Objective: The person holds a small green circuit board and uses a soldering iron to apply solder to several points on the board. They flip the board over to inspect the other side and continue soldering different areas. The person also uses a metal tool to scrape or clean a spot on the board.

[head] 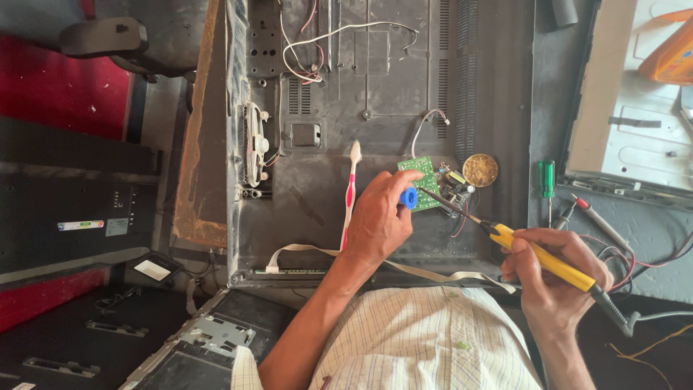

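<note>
While the person's checked shirt (426,339) fills the near edge of the head view, both forearms reach up over it onto a dusty black television back panel (375,94) lying flat on the bench. Right hand (552,278): fingers curled shut around the yellow handle of a soldering iron (538,256), held like a pen, its black cord trailing off to the right. Iron shaft slants up and left; tip sits at the edge of a small green circuit board (422,180), touching or just short of it, cannot tell which. Left hand (379,217): closed in a loose grip, thumb and fingers pinching a small blue spool (409,197), pressed against the lower left edge of the board. Board rests on the panel, roughly centre of frame, with dark components at its right end.

Just left of the left hand: red and white toothbrush (351,191), lying lengthwise, bristles at the far end. Just right of the board: round brass-coloured tin (480,170). Further right, off the panel: green-handled screwdriver (548,180) and red and black meter probes (592,217). Flat white ribbon cable (303,249) runs along the panel's near edge. Far end of the panel: loose white and red wires (317,50)
</note>
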